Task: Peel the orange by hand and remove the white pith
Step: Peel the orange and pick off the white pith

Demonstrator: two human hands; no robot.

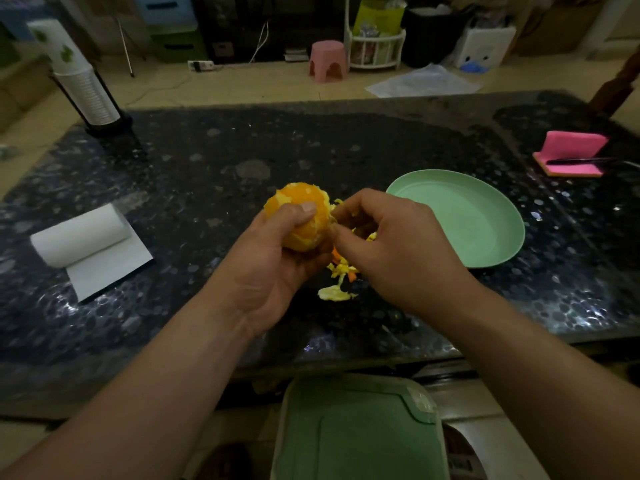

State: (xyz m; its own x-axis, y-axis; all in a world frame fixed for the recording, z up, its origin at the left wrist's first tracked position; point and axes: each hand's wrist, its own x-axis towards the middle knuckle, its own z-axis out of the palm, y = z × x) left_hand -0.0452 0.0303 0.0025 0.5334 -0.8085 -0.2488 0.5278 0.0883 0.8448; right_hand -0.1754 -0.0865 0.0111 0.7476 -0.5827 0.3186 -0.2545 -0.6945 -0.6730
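The mostly peeled, pith-flecked round orange (300, 216) sits above the dark speckled table (173, 174), gripped in the left hand (273, 258), while the right hand (391, 244), just to its right, pinches a pale pith shred at the fruit's right flank.

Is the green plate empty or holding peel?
Empty. The round pale green plastic plate shows only bare surface; the yellow-white peel scraps lie on the dark speckled table beside it.
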